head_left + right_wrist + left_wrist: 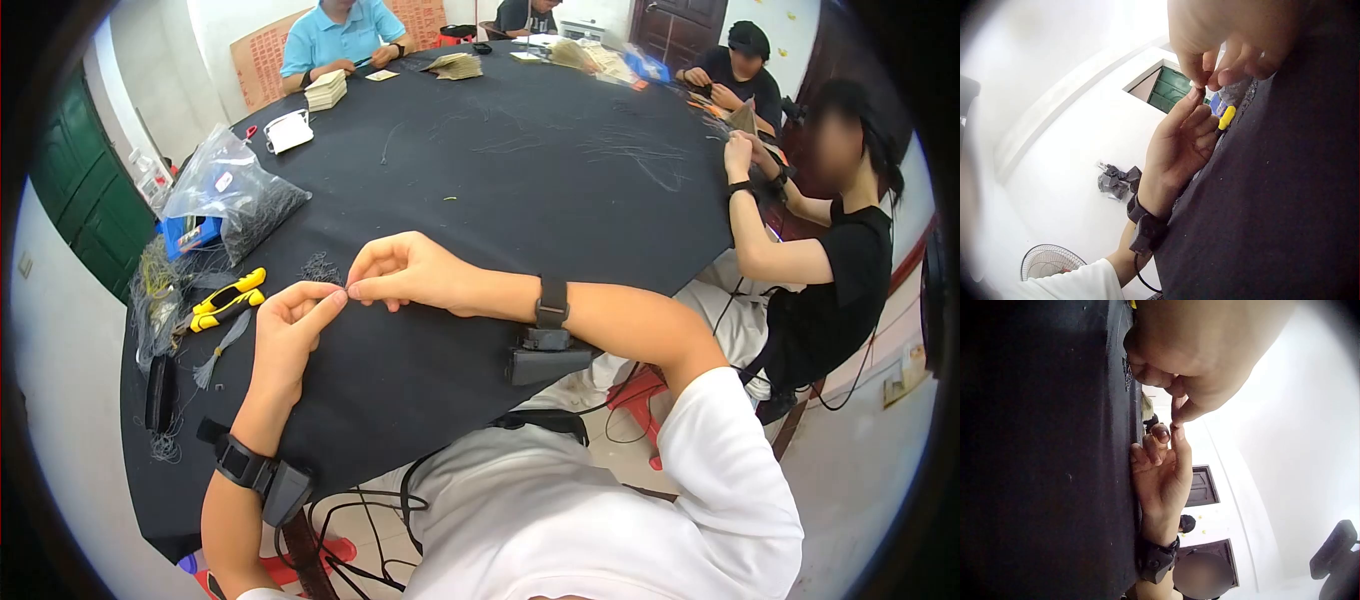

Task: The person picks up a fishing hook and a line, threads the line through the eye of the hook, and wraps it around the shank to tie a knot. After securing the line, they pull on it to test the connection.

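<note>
Above the near left part of the black-covered table (540, 230), my two hands meet fingertip to fingertip. The left hand (283, 335) pinches a tiny dark piece between thumb and forefinger. Thumb and forefinger of the right hand (425, 275) pinch at the same spot, its other fingers loosely bent. The piece itself, mostly covered by the fingertips, is too small to tell its kind; a dark speck (1175, 427) of it shows in the left wrist view. Just behind the fingertips lies a small heap of dark grey bits (320, 267).
Yellow-and-black pliers (228, 299) lie left of my hands, beside tangled grey strands (158, 300) and a grey tassel (222, 352). A clear plastic bag (235, 190) of dark bits stands behind them. A black case (159, 392) lies nearer. Other people sit around the table.
</note>
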A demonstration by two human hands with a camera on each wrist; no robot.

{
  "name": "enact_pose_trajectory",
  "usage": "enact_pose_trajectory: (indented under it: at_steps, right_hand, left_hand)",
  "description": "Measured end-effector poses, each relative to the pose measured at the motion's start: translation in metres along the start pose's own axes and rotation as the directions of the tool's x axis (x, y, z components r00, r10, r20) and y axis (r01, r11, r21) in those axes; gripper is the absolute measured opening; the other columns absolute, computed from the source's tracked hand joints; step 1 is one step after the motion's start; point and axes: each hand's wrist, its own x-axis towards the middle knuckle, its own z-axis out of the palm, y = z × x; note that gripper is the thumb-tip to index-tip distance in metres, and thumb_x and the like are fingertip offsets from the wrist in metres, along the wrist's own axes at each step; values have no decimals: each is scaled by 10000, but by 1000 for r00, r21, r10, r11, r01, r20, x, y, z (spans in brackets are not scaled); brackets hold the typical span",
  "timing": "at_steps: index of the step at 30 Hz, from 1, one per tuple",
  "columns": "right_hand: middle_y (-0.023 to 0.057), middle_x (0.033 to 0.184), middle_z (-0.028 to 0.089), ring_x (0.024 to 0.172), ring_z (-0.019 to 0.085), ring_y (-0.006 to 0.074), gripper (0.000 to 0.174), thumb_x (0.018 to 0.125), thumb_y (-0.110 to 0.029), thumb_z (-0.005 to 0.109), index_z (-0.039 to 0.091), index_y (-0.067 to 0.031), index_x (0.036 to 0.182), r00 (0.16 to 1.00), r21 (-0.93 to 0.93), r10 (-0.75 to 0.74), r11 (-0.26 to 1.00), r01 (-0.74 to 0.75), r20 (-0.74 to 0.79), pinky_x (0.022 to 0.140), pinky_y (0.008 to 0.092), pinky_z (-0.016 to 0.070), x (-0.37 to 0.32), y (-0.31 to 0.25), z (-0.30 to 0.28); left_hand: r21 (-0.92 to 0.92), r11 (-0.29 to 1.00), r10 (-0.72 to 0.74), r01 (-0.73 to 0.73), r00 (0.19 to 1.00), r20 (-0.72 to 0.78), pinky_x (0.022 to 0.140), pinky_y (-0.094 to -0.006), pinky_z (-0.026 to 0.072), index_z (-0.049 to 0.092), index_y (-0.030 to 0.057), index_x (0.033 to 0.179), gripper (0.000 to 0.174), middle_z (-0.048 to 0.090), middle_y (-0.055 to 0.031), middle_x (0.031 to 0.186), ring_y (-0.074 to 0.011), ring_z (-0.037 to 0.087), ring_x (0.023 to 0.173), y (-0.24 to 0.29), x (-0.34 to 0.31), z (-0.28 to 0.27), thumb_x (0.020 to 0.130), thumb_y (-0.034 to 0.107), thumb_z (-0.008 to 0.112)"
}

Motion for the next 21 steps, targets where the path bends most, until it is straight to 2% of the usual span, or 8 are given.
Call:
enact_pose_trajectory:
  at_steps: [5,9,12,15,21]
  right_hand:
    - [72,754,622,660,559,97,167,798,-122,637,614,11,896,1000,-1,18,1000,-18,-7,538,214,430,-1,-3,0]
    - [31,762,601,633,508,65,178,806,-183,658,617,-37,899,1000,-13,26,1000,-26,-1,548,190,403,-2,-3,0]
    - [24,759,597,609,486,56,168,802,-181,665,616,-44,885,998,-17,62,998,-62,-5,538,182,391,-3,-5,1]
    - [14,748,592,594,478,51,164,808,-184,655,609,-50,890,994,-80,108,991,-109,-16,532,186,384,-4,-9,3]
    - [14,749,599,582,480,52,141,821,-185,637,602,-64,885,994,-72,110,991,-111,-27,528,180,374,-3,-9,4]
  left_hand:
    - [-4,1000,-11,11,1000,-3,416,-175,147,639,28,863,116,424,121,540,30,272,442,0,0,1,808,127,665]
    - [26,1000,-1,0,999,32,421,-157,196,629,54,877,116,427,120,565,28,312,463,4,-1,0,818,152,647]
    - [8,1000,25,-25,1000,4,428,-164,167,647,27,870,119,423,122,542,30,294,459,7,-3,4,812,131,659]
    - [3,1000,25,-25,1000,14,441,-160,188,646,20,874,118,456,112,567,27,325,479,2,-1,0,815,122,651]
    - [-32,999,18,-16,998,60,455,-158,195,631,8,878,118,465,109,578,32,334,495,6,-2,0,814,106,646]
